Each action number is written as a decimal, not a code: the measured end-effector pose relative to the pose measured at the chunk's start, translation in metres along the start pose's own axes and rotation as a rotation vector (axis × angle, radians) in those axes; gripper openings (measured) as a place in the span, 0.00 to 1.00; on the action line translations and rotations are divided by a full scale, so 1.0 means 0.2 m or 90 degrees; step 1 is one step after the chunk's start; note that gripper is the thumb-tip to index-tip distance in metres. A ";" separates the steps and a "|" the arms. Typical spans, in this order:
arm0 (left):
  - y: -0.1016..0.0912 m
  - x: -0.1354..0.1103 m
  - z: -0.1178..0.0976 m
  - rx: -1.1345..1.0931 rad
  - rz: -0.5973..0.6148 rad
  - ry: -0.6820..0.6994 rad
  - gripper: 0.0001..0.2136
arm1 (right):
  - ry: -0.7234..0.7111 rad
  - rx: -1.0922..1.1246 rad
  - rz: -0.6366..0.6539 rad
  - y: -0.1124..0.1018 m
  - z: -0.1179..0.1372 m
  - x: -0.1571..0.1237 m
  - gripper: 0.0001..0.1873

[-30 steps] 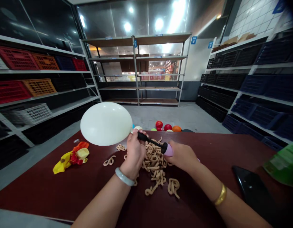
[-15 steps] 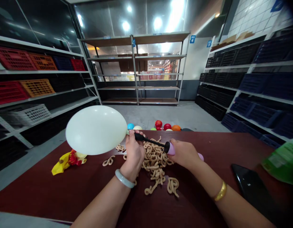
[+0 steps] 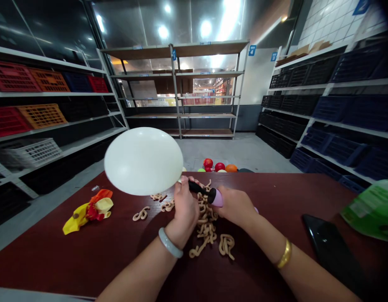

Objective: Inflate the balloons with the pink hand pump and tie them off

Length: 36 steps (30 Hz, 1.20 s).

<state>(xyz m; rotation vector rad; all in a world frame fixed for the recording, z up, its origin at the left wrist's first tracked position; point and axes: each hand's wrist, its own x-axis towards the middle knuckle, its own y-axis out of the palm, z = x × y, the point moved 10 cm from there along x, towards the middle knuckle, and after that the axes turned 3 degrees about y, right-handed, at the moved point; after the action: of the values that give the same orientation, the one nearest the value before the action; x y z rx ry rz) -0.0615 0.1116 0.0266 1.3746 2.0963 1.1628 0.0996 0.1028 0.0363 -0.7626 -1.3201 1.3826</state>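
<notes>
A big, pale white balloon (image 3: 143, 161), blown up, sits on the tip of a hand balloon pump (image 3: 196, 187) with a black body and a lavender handle. My left hand (image 3: 186, 207) is closed round the balloon's neck and the pump's nozzle end. My right hand (image 3: 236, 205) grips the lavender handle, close to the left. Little of the pump's rod shows between the hands. Beneath them lies a pile of curled tan strands (image 3: 207, 230), thin and tube-like, partly hidden by my hands; a loose tan curl (image 3: 227, 245) lies nearer me.
Uninflated yellow, red and cream balloons (image 3: 89, 211) lie on the dark red table (image 3: 118, 260) at left. A black phone (image 3: 327, 239) and a green bag (image 3: 371, 209) are at right. Several round balloons (image 3: 219, 167) show past the far edge. Shelves with crates stand around.
My hands have come closer together, and the pump's rod has slid in. The balloon and my left hand have moved right and the balloon slightly up; the view has shifted a little.
</notes>
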 end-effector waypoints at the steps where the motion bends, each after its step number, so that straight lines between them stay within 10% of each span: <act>1: -0.01 0.04 -0.04 -0.002 -0.005 0.014 0.10 | -0.001 -0.005 0.000 0.00 -0.01 0.01 0.16; 10: -0.19 0.30 -0.26 -0.008 -0.098 0.052 0.07 | -0.009 -0.054 -0.001 0.01 -0.10 0.04 0.16; 26: -0.01 -0.10 0.12 -0.007 -0.015 -0.051 0.12 | -0.014 -0.029 -0.015 -0.02 0.05 -0.03 0.15; 36: -0.07 0.23 -0.18 -0.020 0.019 0.035 0.08 | 0.002 -0.037 -0.017 0.00 -0.05 0.02 0.17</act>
<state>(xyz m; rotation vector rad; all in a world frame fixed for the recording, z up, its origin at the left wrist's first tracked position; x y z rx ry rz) -0.1137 0.1340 0.0424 1.3795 2.0920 1.2535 0.1090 0.1093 0.0357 -0.7821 -1.3684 1.3271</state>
